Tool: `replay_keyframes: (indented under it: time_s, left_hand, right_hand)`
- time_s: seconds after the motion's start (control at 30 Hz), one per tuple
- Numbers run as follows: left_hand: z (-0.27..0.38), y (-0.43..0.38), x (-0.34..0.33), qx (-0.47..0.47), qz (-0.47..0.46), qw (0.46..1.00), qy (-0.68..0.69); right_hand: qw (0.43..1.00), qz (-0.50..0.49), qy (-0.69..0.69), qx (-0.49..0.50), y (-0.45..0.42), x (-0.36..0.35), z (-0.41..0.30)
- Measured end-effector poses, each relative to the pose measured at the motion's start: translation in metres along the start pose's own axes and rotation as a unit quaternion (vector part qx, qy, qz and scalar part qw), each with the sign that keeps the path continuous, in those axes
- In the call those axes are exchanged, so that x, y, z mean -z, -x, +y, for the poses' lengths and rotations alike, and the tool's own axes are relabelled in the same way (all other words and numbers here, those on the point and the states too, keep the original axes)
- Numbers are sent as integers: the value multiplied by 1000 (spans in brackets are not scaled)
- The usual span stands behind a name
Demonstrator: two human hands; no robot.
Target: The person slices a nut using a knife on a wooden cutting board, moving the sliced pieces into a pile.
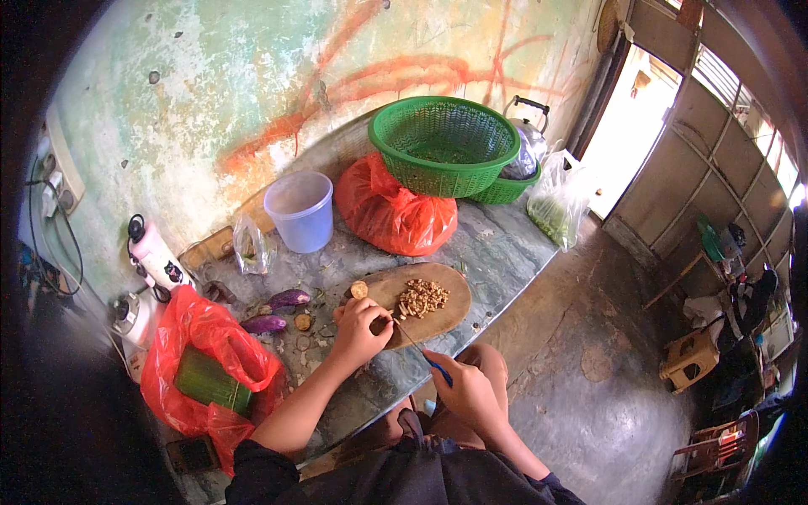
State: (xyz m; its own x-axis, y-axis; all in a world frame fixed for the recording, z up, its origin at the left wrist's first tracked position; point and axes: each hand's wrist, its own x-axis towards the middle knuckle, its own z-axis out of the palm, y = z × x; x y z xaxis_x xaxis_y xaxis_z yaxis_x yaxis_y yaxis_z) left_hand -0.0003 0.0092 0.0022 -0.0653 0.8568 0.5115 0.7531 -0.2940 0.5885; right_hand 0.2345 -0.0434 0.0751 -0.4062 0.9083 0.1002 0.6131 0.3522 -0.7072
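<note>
My right hand [465, 386] grips a knife [410, 339] by its blue handle, the thin blade angled over the near edge of an oval wooden cutting board [457, 303]. With curled fingers, my left hand [361, 331] pinches something small at the board's left side, next to the blade tip; my fingers mostly hide it. A heap of small chopped brown food, perhaps tempeh [423, 298], lies mid-board. Just beyond my left knuckles rests a round, tan-faced piece [358, 290]. Another round piece [302, 322] is on the stone-patterned tabletop, beside two purple eggplants [288, 298].
Behind the board stand a lilac plastic bucket [299, 218], a tied red plastic bag [396, 214] and a green basket [445, 158]. An open red bag [189, 334] holding a leaf-wrapped bundle [213, 380] is at left, near a phone [191, 454]. A clear bag of greens [557, 205] sits at the far right corner.
</note>
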Motion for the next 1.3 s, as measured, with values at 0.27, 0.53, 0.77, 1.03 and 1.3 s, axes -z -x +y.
replay_keyframes:
  time_s: [0.27,0.53,0.77,1.03,1.3]
  left_hand:
    - [6,0,4,-5,-1,1000,-22]
    - [-4,1,-6,-15,34,999,14]
    - [-3,0,-4,-18,48,999,-10]
    - [-1,1,-3,-9,31,999,-33]
    - [0,1,-5,-7,33,998,-43]
  right_hand:
    - [997,-25,13,-72,0,16,-7]
    - [999,40,3,-5,5,14,2]
    - [998,-20,4,-54,3,21,-13]
    - [998,-21,2,-55,1,15,-8]
    - [999,-23,15,-31,-6,6,-7]
